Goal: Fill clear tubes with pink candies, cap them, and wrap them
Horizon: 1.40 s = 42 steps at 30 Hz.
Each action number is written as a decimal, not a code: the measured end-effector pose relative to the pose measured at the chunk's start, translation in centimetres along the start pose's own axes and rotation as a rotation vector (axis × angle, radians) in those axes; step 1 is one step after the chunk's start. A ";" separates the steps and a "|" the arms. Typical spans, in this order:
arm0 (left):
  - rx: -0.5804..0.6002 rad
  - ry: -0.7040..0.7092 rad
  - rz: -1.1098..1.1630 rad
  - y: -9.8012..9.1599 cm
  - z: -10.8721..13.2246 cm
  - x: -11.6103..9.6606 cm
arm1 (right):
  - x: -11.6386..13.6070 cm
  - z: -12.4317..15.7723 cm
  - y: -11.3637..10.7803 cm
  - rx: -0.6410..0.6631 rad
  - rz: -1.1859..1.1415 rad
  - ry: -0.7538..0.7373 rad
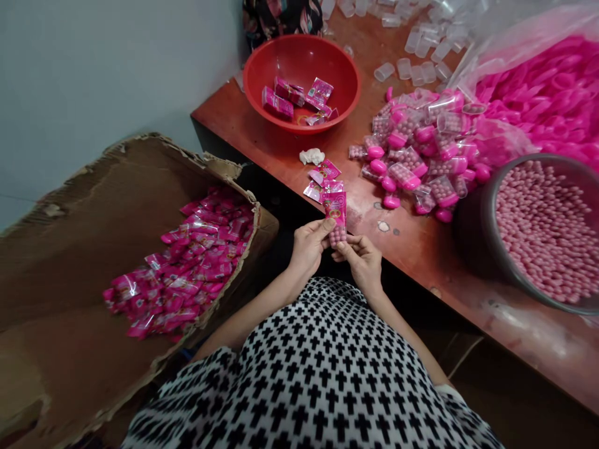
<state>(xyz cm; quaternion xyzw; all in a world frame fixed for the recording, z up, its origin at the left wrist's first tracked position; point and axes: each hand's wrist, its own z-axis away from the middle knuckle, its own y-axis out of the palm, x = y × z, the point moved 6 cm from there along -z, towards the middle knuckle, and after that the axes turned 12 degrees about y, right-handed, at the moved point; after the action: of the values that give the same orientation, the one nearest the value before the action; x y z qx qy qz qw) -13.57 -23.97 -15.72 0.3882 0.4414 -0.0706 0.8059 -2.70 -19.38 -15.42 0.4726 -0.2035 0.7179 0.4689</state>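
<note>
A small clear container of pink beads with a pink label (336, 215) is held upright between both hands at the table's front edge. My left hand (309, 247) pinches its left side, thumb across the label. My right hand (362, 259) grips its lower end with thumb and fingers. Just beyond lie a few loose pink labels (327, 169) and a white crumpled lump (311, 156). A heap of bead-filled containers with pink caps (416, 156) lies to the right on the table.
A red bowl (302, 118) holds label bundles. At the right are a dark tub of pink beads (547, 231) and a bag of pink pieces (556, 93). Clear empty cups (421, 72) lie behind. A cardboard box (93, 199) of pink packets (182, 268) stands left, beside the wall.
</note>
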 end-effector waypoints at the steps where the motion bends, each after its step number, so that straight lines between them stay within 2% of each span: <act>1: -0.010 -0.004 -0.002 -0.1 0.1 0.2 | 0.0 0.0 -0.1 -0.017 -0.003 -0.011; 7: -0.046 0.010 0.000 -0.1 1.1 0.9 | -0.2 -0.2 -0.4 -0.043 -0.061 -0.020; 10: -0.018 0.020 0.004 -0.1 1.1 0.6 | -0.4 -0.3 -0.4 -0.016 -0.090 0.010; 15: 0.017 -0.054 0.066 -0.1 0.6 0.2 | -0.3 0.1 0.2 0.025 -0.041 0.008; 20: 0.098 -0.093 0.028 0.4 1.3 1.1 | -0.1 -0.2 0.0 0.014 -0.079 -0.009; 23: 0.105 -0.091 0.037 0.6 1.8 1.4 | -0.2 -1.0 0.1 0.052 -0.129 0.008; 26: 0.104 -0.080 0.061 0.3 2.1 0.6 | -0.1 -1.7 1.1 0.121 -0.143 0.024; 28: 0.039 -0.003 0.084 -1.1 2.2 -1.1 | 0.3 -1.8 2.1 0.181 -0.137 0.017; 31: -0.213 0.272 0.120 -5.4 2.4 -5.3 | 1.0 -1.6 3.0 0.244 -0.119 -0.011; 33: -0.346 0.434 0.084 -8.0 2.5 -7.4 | 1.2 -1.7 2.5 0.219 -0.085 -0.021; 34: -0.363 0.475 0.028 -8.6 2.3 -7.8 | 1.3 -1.7 2.1 0.194 -0.063 -0.023; 35: -0.343 0.499 -0.062 -8.7 1.8 -7.9 | 1.3 -1.8 1.6 0.166 -0.042 -0.025; 37: -0.202 0.548 -0.357 -7.3 0.2 -7.2 | 1.2 -2.0 0.6 0.122 -0.008 -0.033; 40: 0.138 0.742 -0.984 -2.2 -2.6 -5.1 | 1.6 -1.9 -0.4 0.090 0.040 -0.065; 42: 0.274 0.849 -1.314 0.5 -4.3 -3.5 | 2.0 -1.8 -0.9 0.078 0.077 -0.091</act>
<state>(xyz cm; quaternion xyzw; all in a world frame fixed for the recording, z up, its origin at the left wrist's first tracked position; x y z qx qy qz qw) -18.23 -21.42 -14.10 0.1376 0.8371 -0.4313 0.3071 -3.02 -16.72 -14.66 0.5145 -0.2143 0.7205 0.4126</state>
